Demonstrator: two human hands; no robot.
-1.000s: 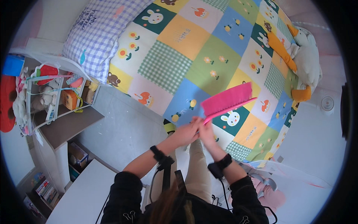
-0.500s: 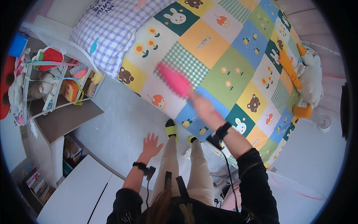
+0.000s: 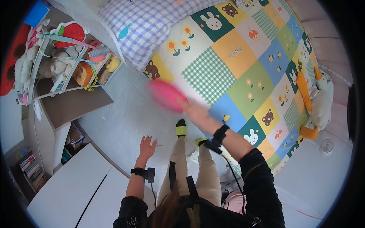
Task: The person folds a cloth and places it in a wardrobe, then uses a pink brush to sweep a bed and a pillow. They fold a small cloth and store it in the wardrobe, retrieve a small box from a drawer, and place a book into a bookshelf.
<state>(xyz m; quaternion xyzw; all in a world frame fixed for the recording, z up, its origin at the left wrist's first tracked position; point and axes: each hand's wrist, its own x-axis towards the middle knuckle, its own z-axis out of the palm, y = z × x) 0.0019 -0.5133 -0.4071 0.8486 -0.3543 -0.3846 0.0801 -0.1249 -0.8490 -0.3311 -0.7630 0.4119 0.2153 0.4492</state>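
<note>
Pink cloth, blurred by motion, is held at the fingertips of the right hand, whose grip is closed on its near edge. The cloth hangs out over the grey floor, just beside the lower edge of the patchwork quilt and below the checked lilac pillow. The left hand is spread flat and empty, fingers wide, low above the floor and well apart from the cloth.

The step in hand is judged to be a swing or shake of the cloth at arm's length. For it to be done well, the edge should be pinched firmly, since a loose pinch could let the cloth fly off toward the shelf of soft toys. The arc is best kept over the bed rather than the floor, so that the cloth lands on the quilt. The free hand could be brought up to catch the far edge. What kind of cloth it is cannot be told through the blur.
</note>
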